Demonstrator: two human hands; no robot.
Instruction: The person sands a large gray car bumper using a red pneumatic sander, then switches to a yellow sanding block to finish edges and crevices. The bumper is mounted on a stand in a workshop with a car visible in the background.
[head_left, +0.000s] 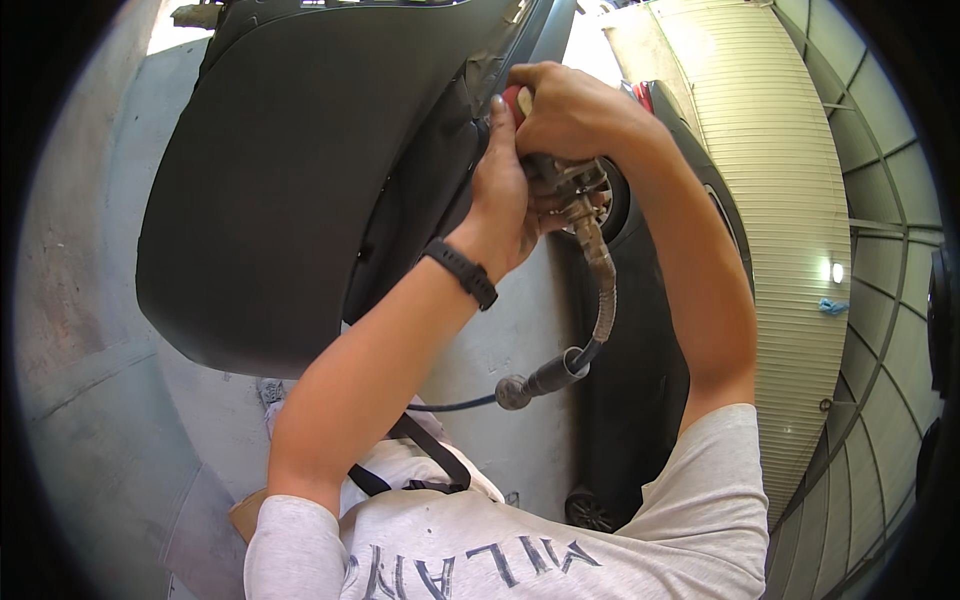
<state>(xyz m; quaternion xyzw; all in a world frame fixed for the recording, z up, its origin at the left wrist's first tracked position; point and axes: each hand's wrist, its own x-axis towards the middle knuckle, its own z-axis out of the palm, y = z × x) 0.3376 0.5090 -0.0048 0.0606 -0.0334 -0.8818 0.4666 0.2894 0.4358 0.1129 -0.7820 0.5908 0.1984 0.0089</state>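
My right hand (574, 109) is wrapped over the top of an air tool with a red part (513, 101). My left hand (510, 180) holds it from below and the side, thumb up against the red part and fingers spread behind the metal fittings. The brass-coloured air coupling (583, 217) points down towards me. From it, a spring-sleeved air hose (606, 300) bends down through a black sleeve (555, 373) and runs off left. The tool's working end is hidden by my hands. Just beyond them is the edge of a dark grey car body panel (277, 187).
A dark car (630, 345) stands to the right, with one wheel (589, 510) low in view. Pale concrete floor (502, 322) lies between it and the panel. A ribbed wall (787, 225) rises at the far right. A shoe (270, 390) shows below the panel.
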